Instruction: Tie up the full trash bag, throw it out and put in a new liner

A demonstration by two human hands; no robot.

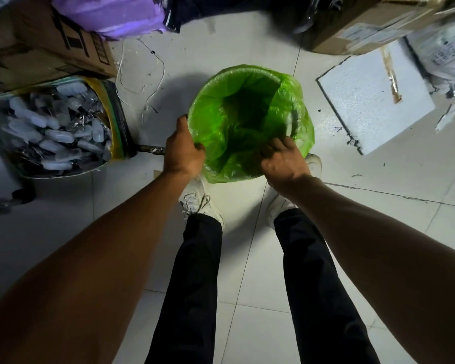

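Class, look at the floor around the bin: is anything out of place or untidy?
Yes. A loose white wire lies tangled on the tiles left of the green liner, with dark specks scattered around it. A white foam slab lies flat on the floor at right, stained with brown tape.

The bin itself is wholly hidden under the green liner, whose dark bottom cannot be made out; the left hand's fingertips are hidden behind the liner's folded edge, and the right hand's fingertips are buried in its plastic; left of the liner, a cardboard box is cut by the top and left edges; beyond it, a second box is cut by the top edge and blurred, its label unreadable.
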